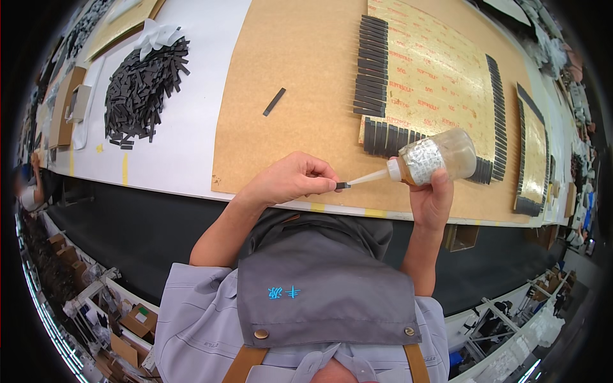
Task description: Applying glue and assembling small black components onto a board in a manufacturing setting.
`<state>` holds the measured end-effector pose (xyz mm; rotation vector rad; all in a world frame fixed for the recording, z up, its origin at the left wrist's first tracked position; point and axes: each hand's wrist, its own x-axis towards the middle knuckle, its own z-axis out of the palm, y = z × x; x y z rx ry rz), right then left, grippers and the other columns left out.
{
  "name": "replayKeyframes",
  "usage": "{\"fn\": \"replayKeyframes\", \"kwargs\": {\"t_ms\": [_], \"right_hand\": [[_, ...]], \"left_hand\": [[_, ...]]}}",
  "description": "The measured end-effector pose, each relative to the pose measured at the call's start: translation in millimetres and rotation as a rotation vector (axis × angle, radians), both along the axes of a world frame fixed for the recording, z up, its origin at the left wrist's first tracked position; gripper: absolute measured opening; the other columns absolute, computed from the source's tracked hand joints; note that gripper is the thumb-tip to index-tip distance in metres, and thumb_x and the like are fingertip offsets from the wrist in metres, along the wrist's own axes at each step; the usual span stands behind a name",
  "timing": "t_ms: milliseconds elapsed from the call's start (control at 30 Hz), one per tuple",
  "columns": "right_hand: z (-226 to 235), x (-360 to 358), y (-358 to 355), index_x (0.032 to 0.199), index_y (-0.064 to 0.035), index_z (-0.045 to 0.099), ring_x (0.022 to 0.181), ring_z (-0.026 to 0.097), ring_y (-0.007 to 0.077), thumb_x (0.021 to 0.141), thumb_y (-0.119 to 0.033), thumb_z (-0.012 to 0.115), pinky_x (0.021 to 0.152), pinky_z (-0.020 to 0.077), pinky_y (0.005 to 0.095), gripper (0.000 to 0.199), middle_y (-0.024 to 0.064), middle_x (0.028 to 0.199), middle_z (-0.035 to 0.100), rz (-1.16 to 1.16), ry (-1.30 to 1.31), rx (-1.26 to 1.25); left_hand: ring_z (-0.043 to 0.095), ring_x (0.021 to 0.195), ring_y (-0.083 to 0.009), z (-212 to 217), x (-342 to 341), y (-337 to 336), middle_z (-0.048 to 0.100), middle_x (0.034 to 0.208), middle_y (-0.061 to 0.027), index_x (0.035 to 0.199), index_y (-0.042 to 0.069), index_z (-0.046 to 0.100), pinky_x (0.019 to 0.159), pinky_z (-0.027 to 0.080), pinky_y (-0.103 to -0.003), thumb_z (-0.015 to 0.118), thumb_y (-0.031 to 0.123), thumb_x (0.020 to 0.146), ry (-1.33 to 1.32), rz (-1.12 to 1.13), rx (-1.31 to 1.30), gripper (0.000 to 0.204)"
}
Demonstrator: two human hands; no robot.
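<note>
Between the thumb and fingers of my left hand (297, 179) is a small black strip (343, 186), most of it hidden by the fingers. My right hand (432, 195) grips a translucent squeeze bottle (456, 153) with a pale label, tilted on its side. Its long thin nozzle (370, 177) points left, and the tip meets the end of the strip or comes very close to it. Beyond my hands, a board (434, 70) with a yellowish printed surface has black strips (372, 70) lined up along its edges. One loose black strip (274, 102) lies on the brown sheet (306, 57).
At the far left, a heap of black strips (140, 96) rests on the white table (198, 96), with white crumpled material (155, 37) on it. Cardboard boxes (69, 105) stand beside the heap. A second strip-edged board (533, 147) lies at the right.
</note>
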<state>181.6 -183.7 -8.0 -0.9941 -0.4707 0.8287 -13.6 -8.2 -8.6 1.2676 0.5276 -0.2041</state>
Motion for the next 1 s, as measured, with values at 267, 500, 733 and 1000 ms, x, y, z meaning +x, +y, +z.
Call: {"fn": "replayKeyframes", "kwargs": {"t_ms": [267, 500, 733, 1000], "right_hand": [[-0.4, -0.7, -0.4, 0.129, -0.0001, 0.034, 0.110, 0.052, 0.0221, 0.083, -0.035, 0.062, 0.095, 0.0446, 0.0471, 0.064, 0.0096, 0.121, 0.050, 0.007, -0.023, -0.025], [-0.9, -0.7, -1.3, 0.130, -0.0003, 0.033, 0.111, 0.052, 0.0218, 0.083, -0.034, 0.063, 0.095, 0.0443, 0.0475, 0.066, 0.0095, 0.122, 0.049, 0.004, -0.025, -0.036], [-1.2, -0.7, -1.5, 0.130, -0.0007, 0.033, 0.110, 0.052, 0.0220, 0.082, -0.034, 0.064, 0.093, 0.0450, 0.0483, 0.066, 0.0092, 0.120, 0.049, 0.013, -0.030, -0.054], [-4.1, 1.1, -4.2, 0.129, -0.0004, 0.034, 0.108, 0.053, 0.0221, 0.082, -0.034, 0.063, 0.092, 0.0461, 0.0478, 0.064, 0.0096, 0.119, 0.050, 0.022, -0.060, -0.043]], "left_hand": [[0.039, 0.056, -0.0027, 0.8, 0.7, -1.0, 0.050, 0.062, 0.0056, 0.084, 0.002, 0.067, 0.050, 0.029, -0.020, 0.061, 0.018, 0.080, -0.002, 0.004, 0.017, 0.018], [0.039, 0.057, -0.0026, 0.5, 0.6, -0.7, 0.050, 0.062, 0.0055, 0.084, 0.001, 0.067, 0.050, 0.029, -0.021, 0.061, 0.018, 0.080, 0.017, -0.002, 0.002, 0.018], [0.041, 0.058, -0.0027, 1.1, 0.8, -1.1, 0.052, 0.064, 0.0044, 0.084, 0.000, 0.067, 0.051, 0.031, -0.020, 0.061, 0.017, 0.079, 0.003, 0.012, -0.004, 0.018], [0.042, 0.058, -0.0026, -0.4, 0.0, -0.7, 0.052, 0.065, 0.0043, 0.084, 0.000, 0.066, 0.050, 0.031, -0.020, 0.061, 0.017, 0.080, 0.023, 0.045, -0.029, 0.018]]}}
